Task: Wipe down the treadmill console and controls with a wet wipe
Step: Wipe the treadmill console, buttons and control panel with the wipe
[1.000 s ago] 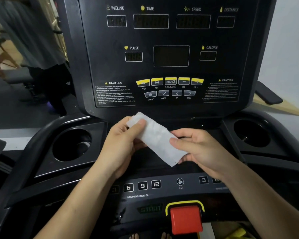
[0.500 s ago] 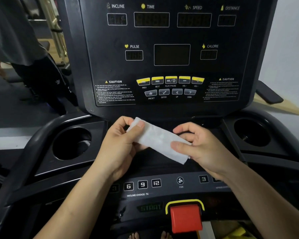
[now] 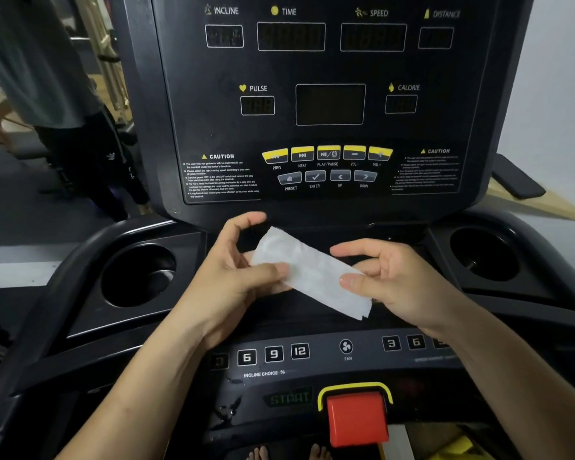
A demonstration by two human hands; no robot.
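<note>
I am holding the folded wet wipe [image 3: 309, 273] just below the console [image 3: 445, 94], not touching it. My left hand [image 3: 226, 280] is pinching its upper-left end under the thumb; my right hand [image 3: 395, 280] is pinching the lower-right end. Its long axis is running diagonally. The button rows [image 3: 327, 154] are lying straight above, with the left hand slightly nearer.

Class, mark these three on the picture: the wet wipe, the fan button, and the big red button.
wet wipe [image 3: 312, 272]: head view, middle of the white sheet.
fan button [image 3: 346, 346]: head view, on its fan icon.
red button [image 3: 357, 418]: head view, centre of its red face.
</note>
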